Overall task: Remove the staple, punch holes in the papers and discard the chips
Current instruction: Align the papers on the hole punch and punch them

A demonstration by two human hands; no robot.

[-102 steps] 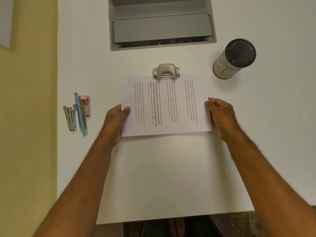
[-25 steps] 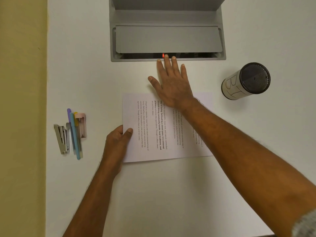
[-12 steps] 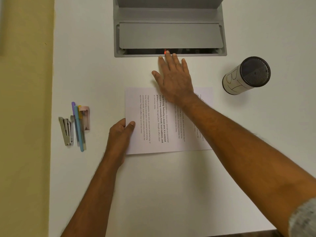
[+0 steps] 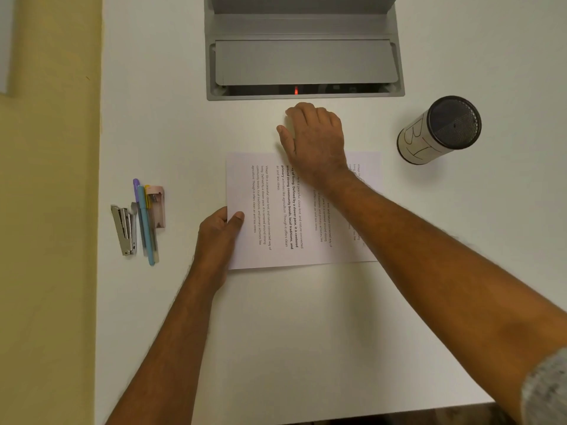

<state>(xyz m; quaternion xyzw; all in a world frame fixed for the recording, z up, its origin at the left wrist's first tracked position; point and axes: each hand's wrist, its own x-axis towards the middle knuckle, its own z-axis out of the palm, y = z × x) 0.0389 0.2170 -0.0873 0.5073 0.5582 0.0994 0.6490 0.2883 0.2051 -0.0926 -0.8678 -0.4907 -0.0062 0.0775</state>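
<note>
The printed papers (image 4: 276,210) lie flat in the middle of the white table (image 4: 306,332), text running sideways. My left hand (image 4: 219,234) grips their left edge, thumb on top of the sheet. My right hand (image 4: 316,139) rests at the papers' far edge, fingers curled down around the hole punch, which is hidden under the palm. A cylindrical bin (image 4: 438,130) with a dark mesh inside and black letters on its white side stands to the right, well apart from the papers.
A metal stapler (image 4: 122,228), a few pens (image 4: 145,222) and a small pink case (image 4: 156,207) lie near the table's left edge. A grey recessed hatch (image 4: 303,59) with a red light sits just beyond my right hand.
My right hand was flat with fingers spread on the punch; now the fingers have curled in and pulled back from the hatch. My left hand and the papers have stayed put.
</note>
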